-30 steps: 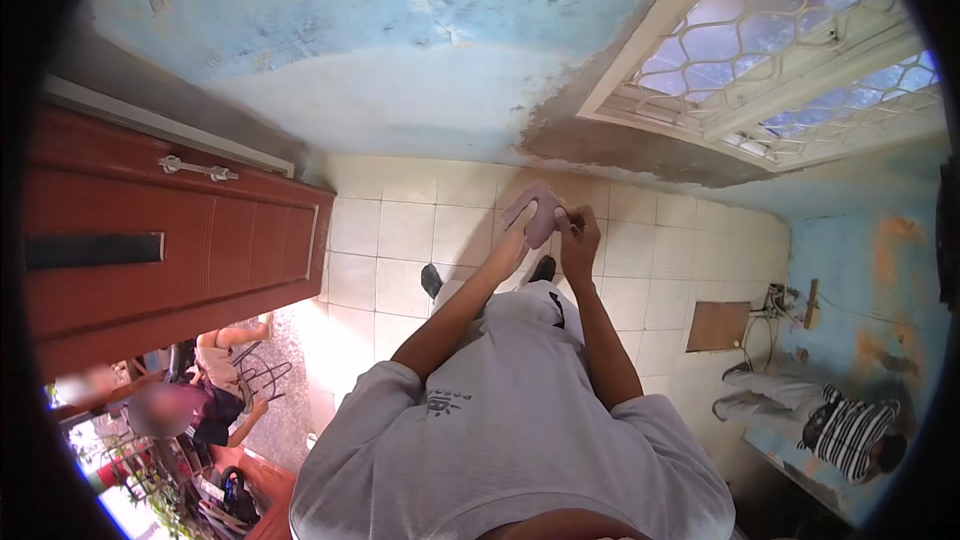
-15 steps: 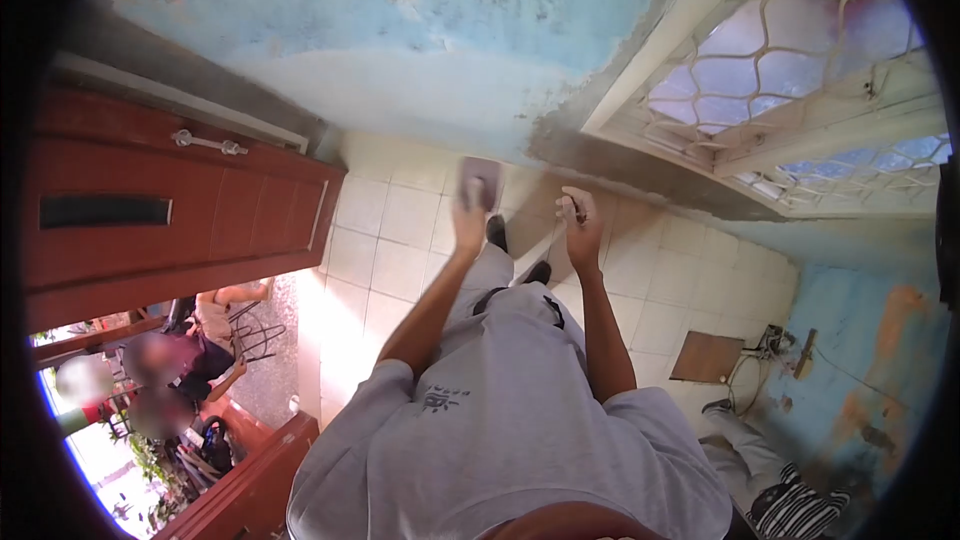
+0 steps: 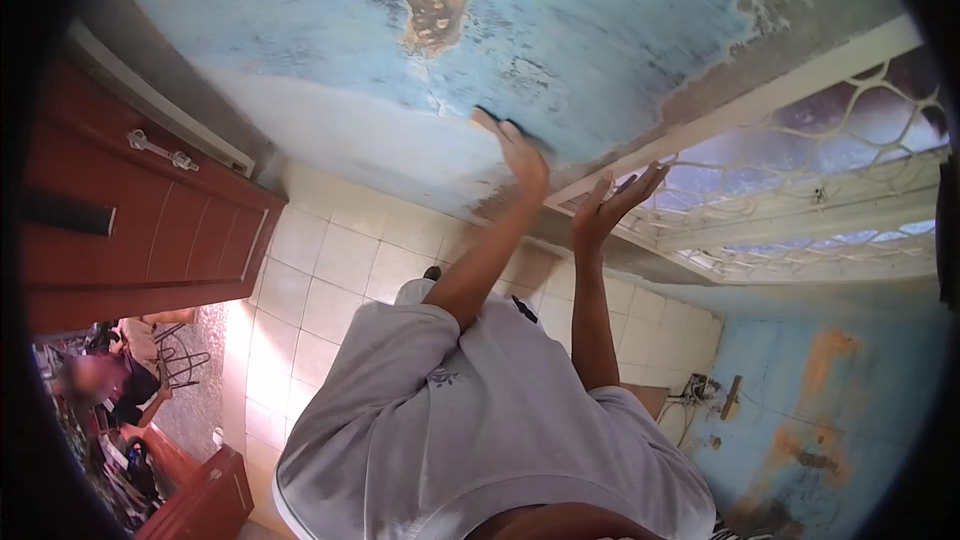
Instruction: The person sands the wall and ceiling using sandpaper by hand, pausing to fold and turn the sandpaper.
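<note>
My left hand [image 3: 518, 152] lies against the blue wall with its fingers over a dark sheet of sandpaper [image 3: 486, 112]. Only a thin dark edge of the sheet shows past the fingers; the rest is hidden beneath them. The sheet is on the wall [image 3: 340, 110], near a smooth pale patch and below a strip of peeled plaster [image 3: 437, 0]. To the right, my right hand [image 3: 612, 208] is raised with fingers spread and nothing in it. It is in front of the window's lower frame; whether it touches the frame I cannot tell.
The grille window [image 3: 800, 175] runs along the right. A red-brown door [image 3: 150, 200] stands at the left, with a person [image 3: 130, 380] near a metal chair beyond it. Cables [image 3: 690, 400] hang by the far wall. Tiles [image 3: 340, 260] cover the floor.
My left hand has risen from low over the floor onto the wall with the sandpaper. My right hand has risen towards the window and its fingers have spread. The view has tilted up.
</note>
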The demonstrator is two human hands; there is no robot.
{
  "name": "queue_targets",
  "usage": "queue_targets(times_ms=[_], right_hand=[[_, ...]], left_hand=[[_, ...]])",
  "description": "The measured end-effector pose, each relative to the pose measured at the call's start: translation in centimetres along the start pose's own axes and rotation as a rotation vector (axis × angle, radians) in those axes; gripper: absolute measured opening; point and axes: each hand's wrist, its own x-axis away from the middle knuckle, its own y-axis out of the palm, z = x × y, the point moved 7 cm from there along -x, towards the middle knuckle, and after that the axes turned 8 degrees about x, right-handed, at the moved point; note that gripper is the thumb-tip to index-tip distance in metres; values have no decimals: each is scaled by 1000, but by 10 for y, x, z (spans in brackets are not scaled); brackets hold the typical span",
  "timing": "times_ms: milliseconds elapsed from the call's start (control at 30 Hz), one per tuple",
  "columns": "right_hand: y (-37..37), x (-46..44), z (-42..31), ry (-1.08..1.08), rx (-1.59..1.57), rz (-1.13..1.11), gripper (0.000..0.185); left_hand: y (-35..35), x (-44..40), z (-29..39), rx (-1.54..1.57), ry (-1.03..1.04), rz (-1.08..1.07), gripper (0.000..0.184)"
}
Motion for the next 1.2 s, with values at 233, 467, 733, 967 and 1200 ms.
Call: queue_targets(times_ms=[233, 467, 733, 967, 1200], right_hand=[[40, -18, -18, -236, -22, -248, 72], [51, -21, 13, -186, -49, -289, 73], [43, -19, 25, -220, -39, -329, 71], [40, -18, 30, -208, -41, -388, 71], [53, -16, 25, -169, -68, -292, 72]], left_hand=[[-13, -93, -56, 915, -445, 137, 52], [26, -71, -85, 798, -194, 211, 55], [16, 7, -19, 720, -279, 179, 56], [7, -115, -102, 1195, -539, 324, 72], [31, -12, -40, 507, -89, 255, 60]])
